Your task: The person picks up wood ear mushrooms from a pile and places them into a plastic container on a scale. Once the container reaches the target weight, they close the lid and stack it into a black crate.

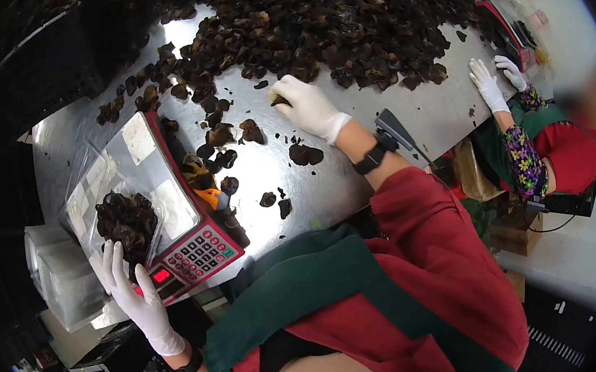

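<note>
Dark wood ear mushrooms [125,222] fill a clear plastic tray [155,238] on the platform of a red-framed digital scale [168,172]. At the tray's near edge, my white-gloved left hand [137,300] lies with its fingers stretched out over the mushrooms' rim and beside the lit display. My right hand [310,107], also gloved in white, is at the front of the big mushroom pile [315,24]. Its fingers are curled round a small dark wood ear mushroom [280,101], mostly hidden by the glove. Loose mushrooms [305,155] lie on the metal table between both hands.
An orange-handled tool [212,198] lies against the scale's right side. Stacked clear plastic trays [67,278] stand left of the scale. A black crate [41,72] is at the far left. Across the table, a co-worker's gloved hands [488,86] rest near another red scale [500,29].
</note>
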Demonstrator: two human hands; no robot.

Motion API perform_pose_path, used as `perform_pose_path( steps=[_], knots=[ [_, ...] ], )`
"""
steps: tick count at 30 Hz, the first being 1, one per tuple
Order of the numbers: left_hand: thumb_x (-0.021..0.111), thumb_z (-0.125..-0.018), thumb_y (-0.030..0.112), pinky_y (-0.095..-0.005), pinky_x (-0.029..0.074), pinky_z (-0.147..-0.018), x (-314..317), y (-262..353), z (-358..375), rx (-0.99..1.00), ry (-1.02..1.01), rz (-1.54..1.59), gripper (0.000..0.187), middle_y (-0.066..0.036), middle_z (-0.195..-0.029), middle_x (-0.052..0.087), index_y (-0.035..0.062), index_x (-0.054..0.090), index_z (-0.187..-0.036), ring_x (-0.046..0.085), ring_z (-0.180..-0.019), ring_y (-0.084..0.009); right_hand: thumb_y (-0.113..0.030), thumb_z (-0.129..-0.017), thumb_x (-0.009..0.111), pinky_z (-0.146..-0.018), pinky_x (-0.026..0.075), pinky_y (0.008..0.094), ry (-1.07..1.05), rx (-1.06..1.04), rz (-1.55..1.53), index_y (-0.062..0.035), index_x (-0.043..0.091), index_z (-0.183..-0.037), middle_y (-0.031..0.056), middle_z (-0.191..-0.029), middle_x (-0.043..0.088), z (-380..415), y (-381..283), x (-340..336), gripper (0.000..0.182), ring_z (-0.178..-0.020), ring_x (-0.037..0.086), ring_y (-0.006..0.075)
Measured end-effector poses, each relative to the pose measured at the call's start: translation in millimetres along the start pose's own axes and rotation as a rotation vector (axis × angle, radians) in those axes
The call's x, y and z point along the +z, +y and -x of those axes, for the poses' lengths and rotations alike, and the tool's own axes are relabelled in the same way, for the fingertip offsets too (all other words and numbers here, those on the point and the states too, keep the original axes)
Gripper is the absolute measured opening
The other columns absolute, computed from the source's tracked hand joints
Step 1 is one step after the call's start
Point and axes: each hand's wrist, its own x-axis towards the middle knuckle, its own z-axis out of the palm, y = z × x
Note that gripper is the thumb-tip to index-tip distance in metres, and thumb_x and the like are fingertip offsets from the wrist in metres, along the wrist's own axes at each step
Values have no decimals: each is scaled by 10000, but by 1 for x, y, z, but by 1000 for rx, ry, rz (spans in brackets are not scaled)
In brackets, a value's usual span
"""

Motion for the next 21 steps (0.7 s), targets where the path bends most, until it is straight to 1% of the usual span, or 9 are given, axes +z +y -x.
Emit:
perform_pose_path(
  steps=[5,7,8,11,12,16,18,19,21],
  knots=[
    [533,-1013,151,-469,364,-1121,0,-2,0,32,-6,-58,401,-178,-1462,496,12,536,-1389,439,-1371,-353,-164,-868,652,-786,539,396,126,32,-110,-105,643,-1036,121,-997,612,59,-23,-34,178,-906,655,314],
    [534,-1009,152,-473,312,-1152,0,-2,-1,26,-9,-18,401,-180,-1451,507,9,539,-1384,440,-1369,-356,-203,-846,689,-763,539,384,8,180,-28,-126,655,-1057,100,-998,609,86,-40,-34,227,-899,658,291],
    [534,-1009,152,-473,312,-1152,1,-2,-2,31,-7,-13,401,-180,-1451,507,9,539,-1384,440,-1369,-356,-245,-820,724,-736,539,371,-6,170,95,-137,654,-1030,65,-1003,608,99,-36,-21,246,-880,661,264],
    [525,-1013,129,-452,335,-1132,1,-1,-1,53,15,-43,370,-192,-1403,525,-10,551,-1355,459,-1337,-369,-250,-810,736,-717,539,371,125,87,124,-133,648,-1005,47,-1010,600,112,-29,-5,243,-868,658,255],
    [526,-1014,130,-454,336,-1131,1,1,-1,39,18,-16,369,-192,-1402,525,-10,551,-1355,460,-1336,-369,-217,-810,741,-719,544,363,108,128,86,-119,637,-983,50,-994,623,114,-29,-4,224,-848,668,255],
    [525,-1016,133,-458,338,-1128,-1,0,-1,42,11,-64,368,-192,-1408,522,-9,551,-1355,460,-1338,-371,-176,-813,744,-737,550,368,133,181,-151,-113,639,-1021,65,-976,654,99,-12,-13,241,-826,679,259],
    [527,-1015,133,-461,338,-1127,0,2,-1,29,19,-53,370,-193,-1412,522,-8,551,-1356,459,-1339,-372,-145,-828,730,-753,555,363,314,213,-148,-108,652,-1043,81,-1001,684,76,3,-24,232,-830,694,264],
    [528,-1014,134,-463,338,-1127,0,2,-1,15,22,-45,372,-193,-1416,521,-7,550,-1358,458,-1339,-373,-145,-828,730,-753,555,363,317,209,-147,-108,652,-1043,81,-1001,684,62,11,-28,232,-830,694,264],
    [530,-1009,135,-472,321,-1146,-1,-2,1,5,3,-42,394,-177,-1433,517,-2,535,-1379,439,-1368,-360,-157,-846,710,-787,553,376,483,140,-34,-106,671,-1064,87,-1056,689,34,26,-35,228,-890,696,271]
  ],
)
